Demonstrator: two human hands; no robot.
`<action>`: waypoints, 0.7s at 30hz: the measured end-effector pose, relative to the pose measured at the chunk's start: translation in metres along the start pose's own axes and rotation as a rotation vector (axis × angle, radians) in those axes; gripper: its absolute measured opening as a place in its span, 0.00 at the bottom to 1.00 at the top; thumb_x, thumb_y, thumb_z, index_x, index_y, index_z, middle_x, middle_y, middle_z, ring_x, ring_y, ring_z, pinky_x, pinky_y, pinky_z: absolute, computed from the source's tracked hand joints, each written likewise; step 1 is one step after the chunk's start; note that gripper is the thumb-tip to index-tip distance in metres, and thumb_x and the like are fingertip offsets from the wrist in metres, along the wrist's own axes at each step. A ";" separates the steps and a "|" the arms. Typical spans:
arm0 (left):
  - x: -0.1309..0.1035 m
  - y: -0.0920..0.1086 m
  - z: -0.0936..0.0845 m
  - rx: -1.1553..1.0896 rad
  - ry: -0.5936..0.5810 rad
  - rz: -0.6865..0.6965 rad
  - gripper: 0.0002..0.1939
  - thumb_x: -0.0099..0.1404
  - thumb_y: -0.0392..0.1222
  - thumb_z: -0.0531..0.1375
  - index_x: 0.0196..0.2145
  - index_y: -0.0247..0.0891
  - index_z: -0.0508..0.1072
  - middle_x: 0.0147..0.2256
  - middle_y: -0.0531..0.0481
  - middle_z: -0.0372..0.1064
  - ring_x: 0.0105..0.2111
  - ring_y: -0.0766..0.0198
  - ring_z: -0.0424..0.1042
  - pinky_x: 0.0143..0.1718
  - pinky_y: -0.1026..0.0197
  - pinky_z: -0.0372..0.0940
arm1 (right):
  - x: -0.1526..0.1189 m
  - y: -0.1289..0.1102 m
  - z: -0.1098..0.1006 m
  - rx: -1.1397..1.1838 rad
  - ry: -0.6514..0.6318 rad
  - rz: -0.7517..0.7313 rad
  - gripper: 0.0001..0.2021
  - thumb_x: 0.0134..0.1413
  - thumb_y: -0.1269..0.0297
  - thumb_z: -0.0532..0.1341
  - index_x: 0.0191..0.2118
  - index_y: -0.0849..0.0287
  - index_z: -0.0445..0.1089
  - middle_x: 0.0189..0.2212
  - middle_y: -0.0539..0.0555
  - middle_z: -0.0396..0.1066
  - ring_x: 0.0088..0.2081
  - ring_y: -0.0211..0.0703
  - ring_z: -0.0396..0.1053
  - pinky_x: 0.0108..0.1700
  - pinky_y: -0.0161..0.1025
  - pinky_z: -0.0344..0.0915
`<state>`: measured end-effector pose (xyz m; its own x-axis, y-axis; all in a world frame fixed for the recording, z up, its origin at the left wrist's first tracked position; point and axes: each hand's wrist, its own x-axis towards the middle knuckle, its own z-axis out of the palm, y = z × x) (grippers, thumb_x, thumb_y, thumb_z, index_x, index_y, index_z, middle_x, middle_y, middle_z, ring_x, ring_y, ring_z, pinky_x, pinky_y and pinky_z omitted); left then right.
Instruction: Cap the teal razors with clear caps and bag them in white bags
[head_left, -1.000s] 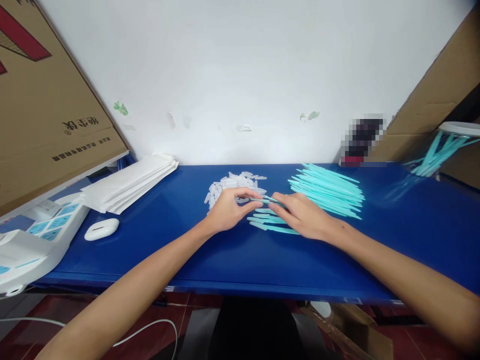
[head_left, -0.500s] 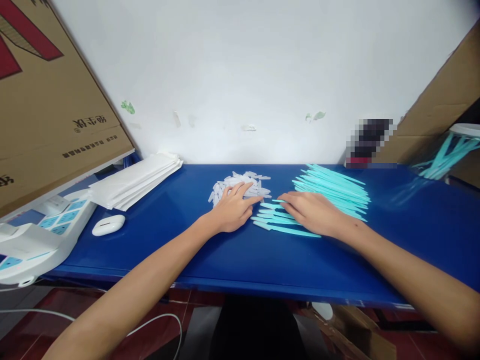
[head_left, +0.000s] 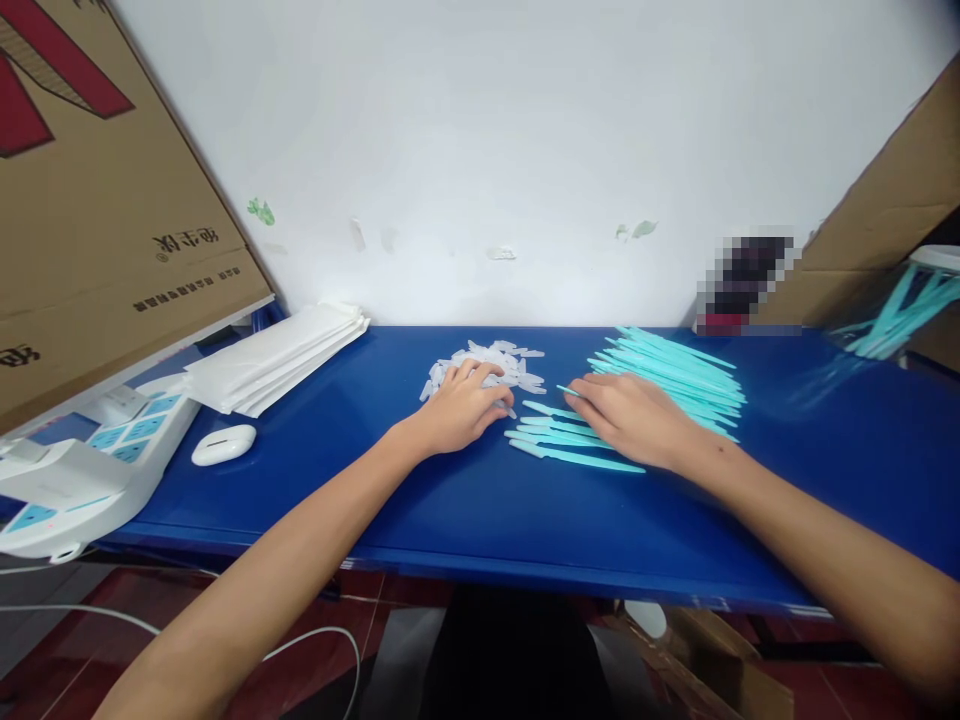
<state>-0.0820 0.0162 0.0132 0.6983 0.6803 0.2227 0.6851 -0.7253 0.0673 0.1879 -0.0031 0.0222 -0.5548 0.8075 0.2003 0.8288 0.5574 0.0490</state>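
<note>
My left hand [head_left: 466, 408] is at the front edge of a pile of small translucent white caps [head_left: 491, 362]. Its fingers are curled, and one cap [head_left: 511, 409] shows at its thumb and fingertips. My right hand [head_left: 626, 412] is closed on a turquoise stick [head_left: 567, 390], whose thin tip sticks out to the left of the fingers. Below that hand, several turquoise sticks with pale capped ends [head_left: 577, 457] lie side by side. Behind and to the right of it is a larger heap of turquoise sticks [head_left: 667, 375].
On the blue table [head_left: 450, 515], white packets [head_left: 277, 355], a white oval case [head_left: 223, 445] and a power strip [head_left: 146, 430] lie at the left. A large cardboard box [head_left: 112, 220] leans there. At the far right, a clear container [head_left: 900, 305] holds turquoise sticks.
The fingers of my left hand have curled in, with a cap now showing at them. My right hand has lifted its stick slightly away from the row.
</note>
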 end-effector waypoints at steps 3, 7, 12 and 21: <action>0.000 -0.004 0.003 -0.039 0.012 0.016 0.10 0.75 0.42 0.53 0.45 0.41 0.75 0.58 0.39 0.62 0.59 0.44 0.57 0.56 0.39 0.59 | 0.000 -0.001 -0.002 -0.034 0.098 -0.001 0.21 0.74 0.58 0.41 0.30 0.56 0.60 0.26 0.52 0.69 0.30 0.45 0.63 0.41 0.46 0.49; 0.000 -0.007 0.006 -0.054 0.149 0.090 0.12 0.77 0.42 0.50 0.44 0.40 0.73 0.56 0.39 0.64 0.57 0.48 0.59 0.57 0.43 0.59 | -0.001 -0.003 -0.005 -0.001 0.175 0.051 0.21 0.72 0.57 0.42 0.29 0.55 0.60 0.20 0.52 0.64 0.25 0.44 0.57 0.42 0.47 0.52; 0.003 0.004 0.002 -0.164 0.385 0.088 0.11 0.77 0.44 0.52 0.45 0.39 0.73 0.47 0.43 0.72 0.48 0.55 0.65 0.54 0.51 0.60 | -0.003 -0.006 -0.005 0.114 0.158 0.118 0.21 0.71 0.53 0.44 0.33 0.56 0.66 0.19 0.53 0.64 0.26 0.48 0.62 0.31 0.43 0.51; 0.004 0.011 0.008 -0.340 0.515 0.116 0.13 0.76 0.39 0.53 0.53 0.38 0.73 0.43 0.46 0.77 0.43 0.58 0.71 0.50 0.55 0.64 | -0.004 -0.014 0.000 0.133 0.134 0.025 0.23 0.73 0.52 0.42 0.54 0.55 0.70 0.44 0.58 0.73 0.38 0.48 0.72 0.33 0.41 0.57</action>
<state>-0.0698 0.0113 0.0068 0.5168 0.5184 0.6813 0.4476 -0.8420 0.3012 0.1780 -0.0139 0.0204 -0.5123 0.7933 0.3289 0.8205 0.5652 -0.0853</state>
